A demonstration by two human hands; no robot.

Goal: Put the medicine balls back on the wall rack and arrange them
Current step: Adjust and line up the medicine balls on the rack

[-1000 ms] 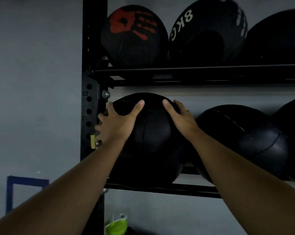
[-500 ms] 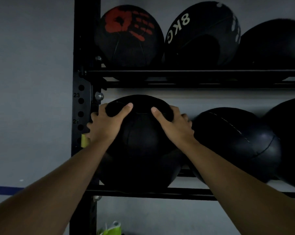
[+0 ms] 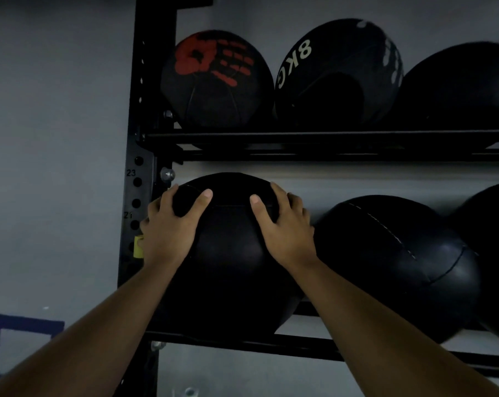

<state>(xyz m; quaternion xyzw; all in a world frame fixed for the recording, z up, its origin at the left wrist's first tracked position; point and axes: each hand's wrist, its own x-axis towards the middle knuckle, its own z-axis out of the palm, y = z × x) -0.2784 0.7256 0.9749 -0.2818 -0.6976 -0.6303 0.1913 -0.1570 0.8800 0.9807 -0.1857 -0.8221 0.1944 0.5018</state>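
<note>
A plain black medicine ball (image 3: 228, 253) rests at the left end of the lower shelf of the black wall rack (image 3: 328, 137). My left hand (image 3: 171, 227) grips its upper left side and my right hand (image 3: 282, 227) its upper right side, fingers curled over the top. Beside it on the same shelf sits a black ball with white stitching (image 3: 394, 265), and part of a third ball (image 3: 491, 253) shows at the right edge. On the upper shelf stand a ball with a red handprint (image 3: 216, 78), an 8KG ball (image 3: 340, 73) and a plain black ball (image 3: 460, 87).
The rack's upright post (image 3: 141, 138) with numbered holes stands just left of my left hand, with a bolt (image 3: 167, 174) and a yellow tag (image 3: 138, 247) on it. A grey wall fills the left, with a blue taped square (image 3: 19, 325) low down.
Both hands stay on the ball and have slid slightly further round its upper sides. The view has shifted a little; the ball stays on the lower shelf.
</note>
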